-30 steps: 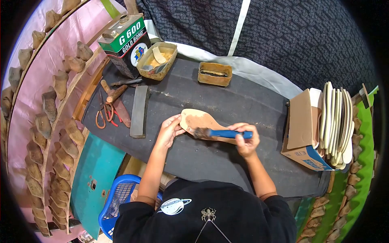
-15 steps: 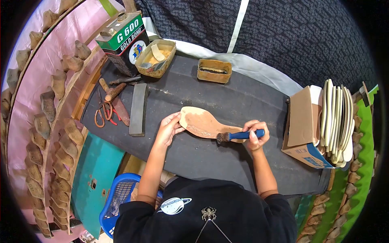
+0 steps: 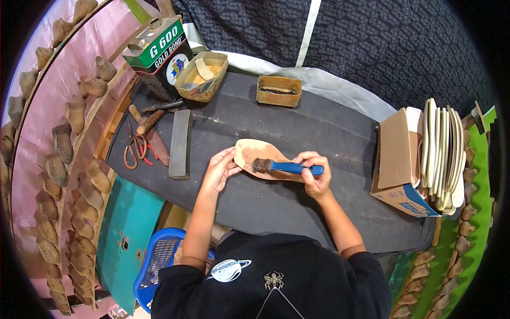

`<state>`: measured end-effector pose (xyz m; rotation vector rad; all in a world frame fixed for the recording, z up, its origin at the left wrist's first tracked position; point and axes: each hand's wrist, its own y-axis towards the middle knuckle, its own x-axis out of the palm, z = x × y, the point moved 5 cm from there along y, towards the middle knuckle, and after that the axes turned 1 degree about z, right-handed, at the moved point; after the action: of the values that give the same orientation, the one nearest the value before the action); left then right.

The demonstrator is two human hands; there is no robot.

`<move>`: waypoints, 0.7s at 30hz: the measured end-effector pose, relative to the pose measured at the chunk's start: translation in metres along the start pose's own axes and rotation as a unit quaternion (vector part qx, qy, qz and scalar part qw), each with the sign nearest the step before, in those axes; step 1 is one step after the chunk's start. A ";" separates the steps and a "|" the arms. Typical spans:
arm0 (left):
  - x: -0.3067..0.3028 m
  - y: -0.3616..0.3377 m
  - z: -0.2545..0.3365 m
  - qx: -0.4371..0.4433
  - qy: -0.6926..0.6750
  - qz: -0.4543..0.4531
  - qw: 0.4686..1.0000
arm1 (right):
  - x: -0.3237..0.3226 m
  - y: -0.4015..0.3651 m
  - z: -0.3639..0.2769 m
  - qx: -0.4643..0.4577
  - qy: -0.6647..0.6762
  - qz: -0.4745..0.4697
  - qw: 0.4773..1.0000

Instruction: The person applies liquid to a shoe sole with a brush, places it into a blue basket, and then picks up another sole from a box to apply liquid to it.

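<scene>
Two hands meet at a tan sole [image 3: 248, 151] that lies flat near the middle of the tabletop [image 3: 329, 133], slightly toward its front edge. The left hand [image 3: 220, 171] is open, with its fingertips pressing on the sole's left end. The right hand [image 3: 316, 174] is closed around the blue handle of a brush [image 3: 289, 168], and the bristles rest on the sole. A can [image 3: 159, 50] and an open tub [image 3: 202, 74] stand at the back left corner, and a tin [image 3: 279, 90] sits along the back edge. Scissors [image 3: 135, 146] and a grey block [image 3: 180, 142] lie near the left edge. A box [image 3: 397, 159] stands at the right edge.
</scene>
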<state>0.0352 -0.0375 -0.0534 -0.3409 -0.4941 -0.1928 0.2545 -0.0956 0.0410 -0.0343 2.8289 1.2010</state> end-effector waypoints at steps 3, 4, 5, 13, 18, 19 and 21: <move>0.002 -0.001 0.001 0.003 0.006 0.004 1.000 | -0.019 0.004 -0.007 -0.025 -0.023 0.017 0.999; 0.002 -0.001 0.001 0.006 0.008 0.005 1.000 | -0.025 0.006 -0.009 -0.026 -0.024 0.028 0.999; 0.002 -0.001 0.002 0.009 0.009 0.007 1.000 | -0.030 0.007 -0.009 -0.022 -0.022 0.035 0.999; 0.001 -0.002 0.001 0.005 0.037 0.021 0.999 | -0.038 0.009 -0.015 -0.021 -0.082 0.067 0.994; 0.001 -0.002 0.001 0.008 0.036 0.018 0.999 | -0.008 0.000 0.001 0.037 0.061 0.069 0.995; 0.002 -0.003 0.002 0.012 0.036 0.017 0.999 | -0.002 0.000 0.001 0.035 0.055 0.059 0.996; 0.003 -0.004 0.003 0.009 0.033 0.016 0.999 | 0.003 -0.001 0.004 0.031 0.041 0.037 0.998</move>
<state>0.0353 -0.0404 -0.0484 -0.3244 -0.4245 -0.1679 0.2513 -0.0934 0.0374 0.0250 2.9615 1.1500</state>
